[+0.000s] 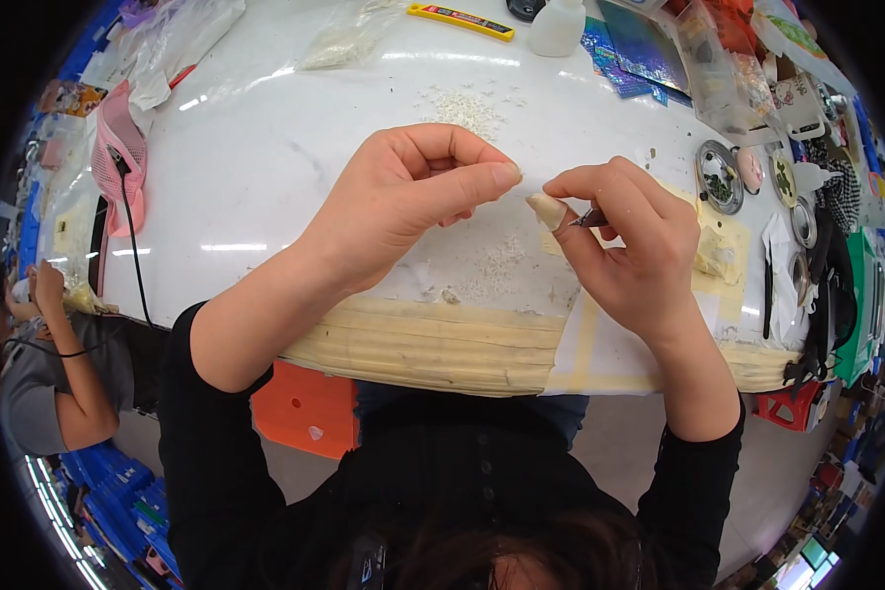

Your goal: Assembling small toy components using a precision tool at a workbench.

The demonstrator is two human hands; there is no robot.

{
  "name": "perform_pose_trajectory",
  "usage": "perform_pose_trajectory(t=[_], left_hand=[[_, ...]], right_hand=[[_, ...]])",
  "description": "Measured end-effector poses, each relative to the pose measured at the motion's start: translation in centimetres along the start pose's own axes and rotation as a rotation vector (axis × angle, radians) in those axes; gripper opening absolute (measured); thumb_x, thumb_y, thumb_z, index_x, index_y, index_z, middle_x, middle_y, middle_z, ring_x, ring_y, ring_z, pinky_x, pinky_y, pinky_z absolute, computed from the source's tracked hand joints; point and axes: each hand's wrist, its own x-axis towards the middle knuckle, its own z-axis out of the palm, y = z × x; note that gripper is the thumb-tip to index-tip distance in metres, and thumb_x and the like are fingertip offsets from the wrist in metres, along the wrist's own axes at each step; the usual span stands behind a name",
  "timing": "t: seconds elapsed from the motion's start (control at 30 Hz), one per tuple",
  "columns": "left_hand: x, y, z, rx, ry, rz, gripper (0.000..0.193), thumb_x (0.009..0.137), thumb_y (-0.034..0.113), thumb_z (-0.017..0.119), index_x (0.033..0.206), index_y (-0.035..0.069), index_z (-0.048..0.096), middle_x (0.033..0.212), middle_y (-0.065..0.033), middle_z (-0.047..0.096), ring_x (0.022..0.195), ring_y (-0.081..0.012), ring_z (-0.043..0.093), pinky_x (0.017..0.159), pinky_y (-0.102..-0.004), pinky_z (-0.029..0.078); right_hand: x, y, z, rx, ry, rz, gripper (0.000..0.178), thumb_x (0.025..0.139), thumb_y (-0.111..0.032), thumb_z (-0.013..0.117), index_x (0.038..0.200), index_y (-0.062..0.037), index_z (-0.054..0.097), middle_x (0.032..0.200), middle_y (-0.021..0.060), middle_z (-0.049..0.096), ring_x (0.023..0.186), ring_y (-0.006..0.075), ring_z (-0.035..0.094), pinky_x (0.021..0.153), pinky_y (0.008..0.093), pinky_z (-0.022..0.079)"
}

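- Okay, left hand [398, 182]: thumb and index pinched, can't tell on what, over table [241, 187].
- White bits [467, 111]: scattered on table, near both hands.
- Right hand [644, 236]: curled around metal tool [589, 218], cream cover [548, 209] on thumb tip.

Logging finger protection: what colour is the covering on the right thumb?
The thumb covering is pale cream, seen best in the head view.

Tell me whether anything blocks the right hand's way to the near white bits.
Nothing visible stands between the right hand, which holds a metal tool, and the near white bits; the left hand is beyond them, to the left.
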Motion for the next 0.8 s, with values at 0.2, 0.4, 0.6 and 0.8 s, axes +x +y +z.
perform_pose_trajectory(t=[0.2,0.4,0.6,0.8], left_hand=[[0.1,-1.1,0.0,0.339,0.035,0.408,0.008,0.089,0.003,0.068,0.096,0.000,0.069,0.086,-0.0003,0.062,0.074,-0.0068,0.051,0.068,-0.0219,0.042],[-0.1,-0.8,0.1,0.562,0.010,0.666,0.014,0.082,-0.007,0.070,0.093,0.000,0.070,0.085,-0.0030,0.061,0.072,-0.0087,0.053,0.065,-0.0226,0.042],[-0.1,-0.6,0.6,0.660,0.047,0.759,0.017,0.077,-0.008,0.071,0.091,0.002,0.072,0.082,-0.0036,0.062,0.068,-0.0094,0.053,0.060,-0.0225,0.042],[-0.1,-0.6,0.5,0.689,0.047,0.788,0.019,0.076,-0.008,0.072,0.092,0.002,0.072,0.082,-0.0039,0.063,0.068,-0.0094,0.054,0.059,-0.0223,0.043]], right_hand=[[0.1,-0.6,-0.5,-0.019,-0.112,0.092,0.024,0.077,-0.017,0.076,0.091,-0.0089,0.059,0.077,0.0020,0.063,0.063,0.0219,0.063,0.051,0.0310,0.047],[-0.3,-0.4,0.0,-0.127,-0.154,0.112,0.022,0.082,-0.020,0.072,0.087,-0.0092,0.053,0.073,0.0035,0.058,0.062,0.0241,0.061,0.050,0.0345,0.046],[-0.4,-0.4,0.3,-0.152,-0.143,0.098,0.021,0.083,-0.018,0.070,0.085,-0.0094,0.052,0.069,0.0037,0.053,0.059,0.0246,0.058,0.047,0.0357,0.043],[-0.4,-0.4,0.2,-0.149,-0.144,0.094,0.022,0.086,-0.021,0.070,0.085,-0.0094,0.051,0.069,0.0039,0.052,0.058,0.0251,0.057,0.047,0.0360,0.043]])
